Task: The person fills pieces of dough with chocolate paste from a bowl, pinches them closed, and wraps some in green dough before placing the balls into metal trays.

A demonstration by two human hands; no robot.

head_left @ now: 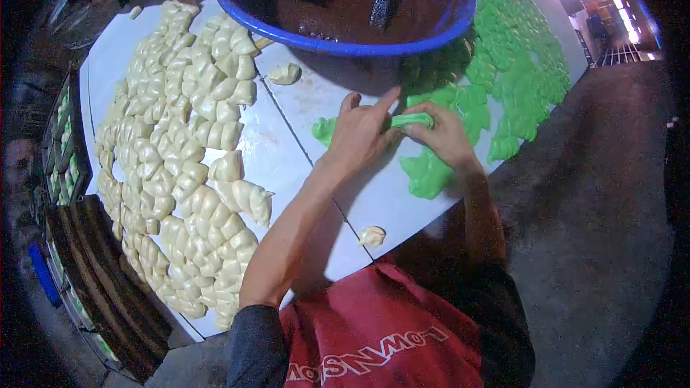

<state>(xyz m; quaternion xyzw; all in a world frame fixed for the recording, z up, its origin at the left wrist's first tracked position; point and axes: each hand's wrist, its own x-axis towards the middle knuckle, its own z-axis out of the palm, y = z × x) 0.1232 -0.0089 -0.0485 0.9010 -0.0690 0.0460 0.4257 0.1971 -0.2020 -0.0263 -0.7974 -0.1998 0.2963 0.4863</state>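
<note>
Both hands meet at table centre: the left hand (359,131) and right hand (445,133) pinch one green dough piece (412,120), fingers closed on it. The blue bowl (345,44) of dark filling sits at twelve o'clock. Squeezing too hard could tear the dough, though the grip looks partly hidden.

The person wears a red apron or bib (381,330) over the chest, near the bottom edge of the view, with white block lettering (374,359) across it that reads upside down from here; the letters look like "LOWNSO", though the edge cuts them off. Under it is a dark, short-sleeved top: one dark sleeve (255,345) ends above the left elbow, another (503,316) above the right. Both forearms are bare. The left hand (359,133) and right hand (445,133) carry no gloves, rings or watch.
</note>
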